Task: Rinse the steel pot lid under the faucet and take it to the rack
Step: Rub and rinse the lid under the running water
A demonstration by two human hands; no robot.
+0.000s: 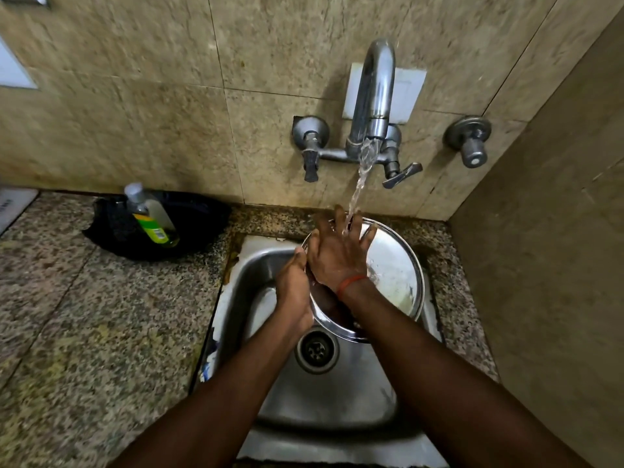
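While water ran from the faucet [373, 96], the steel lid [391, 265] sat tilted over the back right part of the sink [324, 393], its shiny face toward the camera. Left hand [293, 285] was curled around the lid's left rim, thumb on top, fingers hidden behind the metal, so a closed grip on the edge. Right hand [337, 251] lay flat on the lid's face, fingers spread wide and fully open, holding nothing, just pressing on the surface. Stream landed on the right hand's fingers near the lid's top edge. Orange band [351, 283] on the right wrist.

Edges: lid's far rim was close to the back wall, directly below the spout; its right rim overhung the sink's right lip, near the speckled bench [84, 315]. Lid's lower rim hung above the drain [316, 349], apart from it. Side wall on the right stood close, little room there. Two tap handles [310, 153] flanked the spout, with a separate valve knob [469, 140] further right.

Open room: sink basin in front of the drain was free, and the bench to the left had wide space. Soap bottle [152, 214] leaned in a dark bowl [199, 224] at the bench's back edge, well apart from the hands. Rack was outside the view.
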